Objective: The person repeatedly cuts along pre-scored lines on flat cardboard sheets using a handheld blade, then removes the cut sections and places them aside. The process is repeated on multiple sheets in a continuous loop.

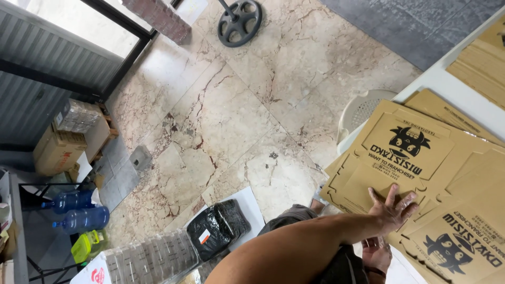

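We see one hand, fingers spread, pressing the flat brown cardboard box blank at four o'clock; the other hand lies below, its grip indiscernible.

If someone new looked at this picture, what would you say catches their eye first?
Most striking is the stack of flat brown cardboard box blanks printed in black, spread over the white table at right, with one hand pressed flat on the top sheet and the other hand just below it. Next comes the veined marble floor, with two blue water bottles at lower left and a black wrapped bundle near the bottom.
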